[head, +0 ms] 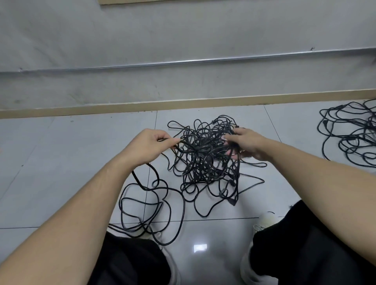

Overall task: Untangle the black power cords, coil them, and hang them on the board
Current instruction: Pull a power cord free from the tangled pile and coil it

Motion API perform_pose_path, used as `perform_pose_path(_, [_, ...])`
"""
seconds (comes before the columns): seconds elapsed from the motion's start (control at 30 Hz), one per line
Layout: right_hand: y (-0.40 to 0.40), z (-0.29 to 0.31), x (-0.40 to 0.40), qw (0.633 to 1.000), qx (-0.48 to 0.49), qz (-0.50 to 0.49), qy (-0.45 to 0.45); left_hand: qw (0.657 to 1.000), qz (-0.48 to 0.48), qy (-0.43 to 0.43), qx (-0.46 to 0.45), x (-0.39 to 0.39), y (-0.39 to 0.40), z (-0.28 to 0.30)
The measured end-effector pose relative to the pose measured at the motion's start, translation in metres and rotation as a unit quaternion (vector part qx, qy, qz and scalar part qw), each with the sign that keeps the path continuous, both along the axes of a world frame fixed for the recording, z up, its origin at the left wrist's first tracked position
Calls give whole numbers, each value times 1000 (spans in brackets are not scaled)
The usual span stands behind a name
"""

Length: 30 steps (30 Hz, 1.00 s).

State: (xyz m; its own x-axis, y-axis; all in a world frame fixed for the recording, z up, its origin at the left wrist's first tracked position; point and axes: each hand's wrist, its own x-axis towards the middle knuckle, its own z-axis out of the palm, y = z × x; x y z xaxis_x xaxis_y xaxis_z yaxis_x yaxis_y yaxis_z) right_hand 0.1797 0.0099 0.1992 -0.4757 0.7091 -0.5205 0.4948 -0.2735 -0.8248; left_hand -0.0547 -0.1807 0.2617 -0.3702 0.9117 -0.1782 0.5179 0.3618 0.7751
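Observation:
A dense tangle of black power cords [205, 156] is lifted off the tiled floor between my hands. My left hand [146, 146] pinches one cord at the tangle's left side; that cord trails down into loose loops [146, 205] near my left foot. My right hand [246, 144] grips strands on the tangle's right side, fingers curled into the knot. A plug [233, 201] dangles at the tangle's lower right. Only the bottom edge of a wooden board [162, 1] shows at the top of the view.
A second heap of black cords [352, 134] lies on the floor at far right. A grey wall with a metal conduit [183, 62] and a tan skirting board [183, 103] stands behind. My legs in black trousers and white shoes [264, 221] flank the glossy tiles.

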Motion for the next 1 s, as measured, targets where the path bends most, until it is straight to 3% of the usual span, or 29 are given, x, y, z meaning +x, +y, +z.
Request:
perform_pose_path(0.07, [-1, -3, 4, 994, 42, 57, -83, 999, 29, -4, 26, 2, 1, 3])
perform_pose_path(0.13, [-9, -1, -1, 965, 140, 121, -184, 996, 62, -20, 58, 4, 4, 5])
perform_pose_path(0.17, [-14, 3, -7, 957, 176, 134, -187, 994, 71, -30, 74, 5, 5, 6])
perform_pose_path(0.27, [-37, 23, -29, 949, 231, 207, -57, 990, 74, -51, 104, 10, 7, 10])
perform_pose_path(0.37, [-52, 24, -43, 910, 242, 338, -14, 990, 75, -51, 108, 10, 3, 11])
perform_pose_path(0.5, [-50, 15, -44, 913, 272, 302, -14, 988, 101, -57, 101, 2, -3, 9])
perform_pose_path(0.6, [-47, 15, -39, 941, 209, 266, 34, 986, 100, -72, 112, -2, -4, 9])
perform_pose_path(0.7, [-56, 8, -36, 920, 174, 350, -31, 983, 80, -105, 130, 1, -3, 10])
perform_pose_path(0.9, [-55, 14, -39, 894, 290, 339, -40, 963, 153, -139, 173, -2, 0, 12])
perform_pose_path(1.0, [-48, 15, -34, 843, 365, 391, -47, 949, 196, -164, 184, -12, -1, 11])
